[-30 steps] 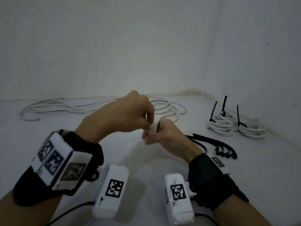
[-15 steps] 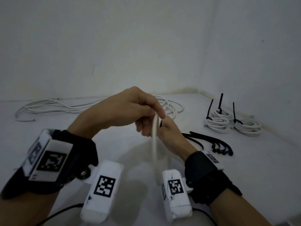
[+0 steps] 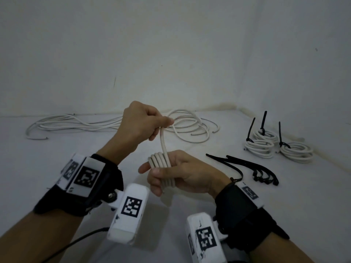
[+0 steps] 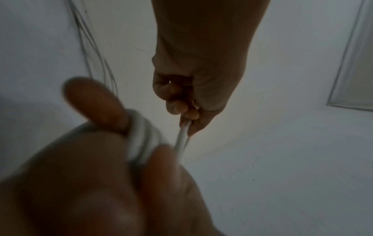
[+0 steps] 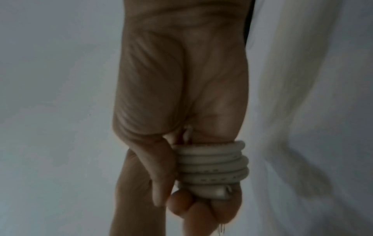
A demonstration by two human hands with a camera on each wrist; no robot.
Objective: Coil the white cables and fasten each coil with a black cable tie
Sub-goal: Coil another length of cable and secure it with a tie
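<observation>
White cable [image 3: 163,143] ran taut from the left hand's [image 3: 141,126] pinch to coil [image 3: 161,164] wrapped round the right hand's [image 3: 182,175] fingers; tension probably keeps turns snug.

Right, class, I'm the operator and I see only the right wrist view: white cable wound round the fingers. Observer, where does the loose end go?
Observer: The white cable rises from the coil held on the right hand to the left hand, which pinches it above.
Operator: Are any ties nearby?
Observer: Loose black cable ties lie on the white surface right of that hand, with three tied coils beyond them.
</observation>
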